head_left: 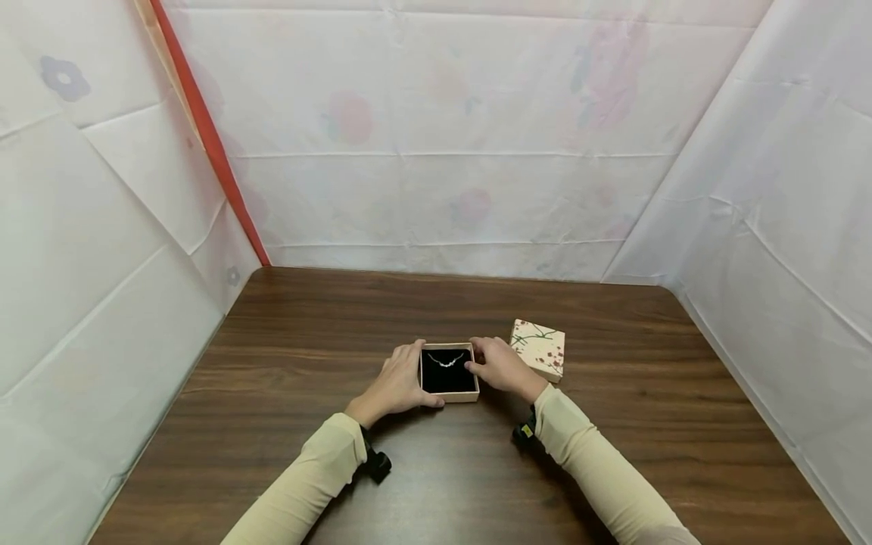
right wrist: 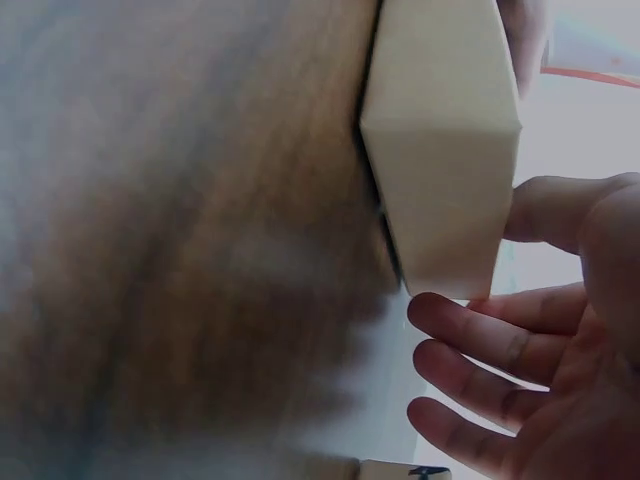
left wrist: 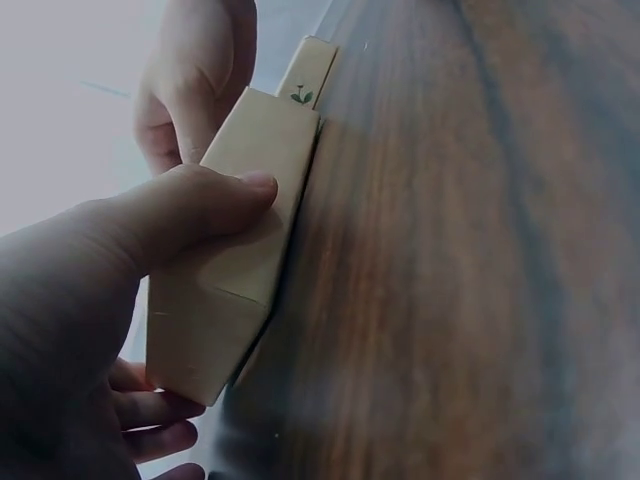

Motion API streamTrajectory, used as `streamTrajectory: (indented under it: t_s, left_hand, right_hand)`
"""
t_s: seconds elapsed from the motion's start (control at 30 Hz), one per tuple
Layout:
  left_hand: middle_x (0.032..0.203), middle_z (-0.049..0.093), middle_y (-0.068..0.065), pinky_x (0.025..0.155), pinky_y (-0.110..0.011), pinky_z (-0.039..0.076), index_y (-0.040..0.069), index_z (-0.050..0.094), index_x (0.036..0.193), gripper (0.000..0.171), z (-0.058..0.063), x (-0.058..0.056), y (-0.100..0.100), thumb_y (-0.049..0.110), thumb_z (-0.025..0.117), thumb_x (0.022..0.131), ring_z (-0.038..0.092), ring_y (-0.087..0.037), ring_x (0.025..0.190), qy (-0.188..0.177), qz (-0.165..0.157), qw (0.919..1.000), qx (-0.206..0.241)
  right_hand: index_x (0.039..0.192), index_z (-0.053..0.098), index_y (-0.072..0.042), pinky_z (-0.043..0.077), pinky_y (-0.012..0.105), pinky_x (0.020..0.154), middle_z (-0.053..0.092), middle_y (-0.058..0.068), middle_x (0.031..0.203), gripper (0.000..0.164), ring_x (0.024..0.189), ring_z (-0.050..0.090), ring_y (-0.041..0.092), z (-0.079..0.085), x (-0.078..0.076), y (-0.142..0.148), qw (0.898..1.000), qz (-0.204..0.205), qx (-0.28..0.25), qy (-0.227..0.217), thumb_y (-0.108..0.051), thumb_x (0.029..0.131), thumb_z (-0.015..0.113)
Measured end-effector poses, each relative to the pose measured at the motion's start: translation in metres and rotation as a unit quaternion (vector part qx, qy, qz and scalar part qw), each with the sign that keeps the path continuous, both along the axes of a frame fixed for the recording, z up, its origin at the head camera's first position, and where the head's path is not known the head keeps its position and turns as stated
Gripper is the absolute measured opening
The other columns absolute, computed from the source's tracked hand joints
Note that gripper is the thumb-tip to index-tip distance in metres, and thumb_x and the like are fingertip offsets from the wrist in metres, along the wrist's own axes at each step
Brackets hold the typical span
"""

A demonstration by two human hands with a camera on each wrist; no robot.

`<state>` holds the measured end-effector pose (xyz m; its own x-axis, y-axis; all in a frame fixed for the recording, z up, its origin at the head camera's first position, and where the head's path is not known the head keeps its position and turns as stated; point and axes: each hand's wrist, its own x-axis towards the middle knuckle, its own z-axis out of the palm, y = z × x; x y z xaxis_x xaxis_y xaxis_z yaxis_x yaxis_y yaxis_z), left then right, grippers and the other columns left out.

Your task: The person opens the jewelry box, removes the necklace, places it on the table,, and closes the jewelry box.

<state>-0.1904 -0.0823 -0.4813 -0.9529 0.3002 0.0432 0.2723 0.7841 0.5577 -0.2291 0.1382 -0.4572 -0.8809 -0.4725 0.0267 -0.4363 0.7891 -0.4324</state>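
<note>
A small open jewelry box (head_left: 458, 397) with cream walls stands on the table, holding a black pad (head_left: 446, 381). Across the pad lies a thin silver necklace (head_left: 446, 364) with small bright pieces at its middle. My left hand (head_left: 397, 382) grips the box from the left, its thumb (left wrist: 225, 205) along the near wall and its fingers around the left side. At the right wall my right hand (head_left: 502, 365) pinches the rim, thumb over it onto the pad's right edge, index finger near the far corner. Its other fingers (right wrist: 470, 375) are loosely bent beside the box.
The cream lid (head_left: 538, 348), printed with red blossoms and green stems, lies just right of the box, partly behind my right hand. The brown wooden table (head_left: 306, 318) is bordered by white patterned cloth (head_left: 436, 204) at the back and sides.
</note>
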Motion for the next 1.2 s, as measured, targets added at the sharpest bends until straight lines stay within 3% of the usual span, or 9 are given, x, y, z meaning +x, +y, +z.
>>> streamTrajectory:
  t_s: [0.13, 0.43, 0.7, 0.97, 1.2]
  left_hand:
    - [0.144, 0.044, -0.022, 0.108, -0.058, 0.032, 0.002, 0.03, 0.15, 0.116, 0.001, -0.002, -0.001, 0.052, 0.087, 0.062, 0.038, -0.038, 0.136, -0.006, -0.004, 1.0, -0.007]
    - [0.141, 0.047, -0.02, 0.108, -0.057, 0.032, 0.005, 0.032, 0.147, 0.114, 0.002, -0.006, -0.004, 0.051, 0.088, 0.06, 0.039, -0.036, 0.133, -0.014, -0.008, 0.9998, -0.008]
    - [0.139, 0.049, -0.019, 0.105, -0.056, 0.034, 0.005, 0.036, 0.145, 0.11, 0.001, -0.007, -0.004, 0.05, 0.088, 0.059, 0.041, -0.036, 0.131, -0.012, -0.011, 0.9998, -0.01]
    - [0.138, 0.049, -0.018, 0.103, -0.055, 0.035, 0.006, 0.036, 0.144, 0.11, 0.0, -0.007, -0.003, 0.05, 0.089, 0.058, 0.042, -0.034, 0.13, -0.011, -0.012, 0.9997, -0.015]
    - [0.14, 0.048, -0.019, 0.104, -0.056, 0.034, 0.006, 0.034, 0.146, 0.111, 0.001, -0.009, -0.004, 0.05, 0.088, 0.06, 0.041, -0.034, 0.13, -0.02, -0.014, 0.9995, -0.02]
  right_hand:
    - [0.127, 0.059, 0.002, 0.052, 0.043, 0.086, 0.07, 0.012, 0.106, 0.042, 0.1, 0.065, 0.027, 0.002, -0.001, 0.0, 1.0, 0.002, 0.01, -0.01, -0.023, 0.093, 0.065]
    - [0.135, 0.054, 0.002, 0.049, 0.046, 0.095, 0.067, 0.016, 0.12, 0.05, 0.115, 0.06, 0.032, 0.005, 0.001, 0.001, 1.0, -0.01, 0.01, -0.018, -0.026, 0.095, 0.064]
    - [0.133, 0.059, -0.01, 0.048, 0.045, 0.086, 0.062, 0.011, 0.115, 0.041, 0.105, 0.056, 0.03, 0.008, 0.007, 0.002, 1.0, 0.009, 0.004, 0.015, -0.024, 0.095, 0.064]
    - [0.127, 0.063, -0.007, 0.046, 0.044, 0.089, 0.058, 0.012, 0.121, 0.037, 0.11, 0.053, 0.03, 0.009, 0.008, -0.001, 0.998, 0.017, 0.005, 0.059, -0.023, 0.093, 0.066]
    - [0.123, 0.066, -0.007, 0.047, 0.041, 0.092, 0.063, 0.008, 0.116, 0.034, 0.108, 0.054, 0.026, 0.013, 0.006, -0.011, 0.996, 0.031, 0.021, 0.086, -0.023, 0.093, 0.066]
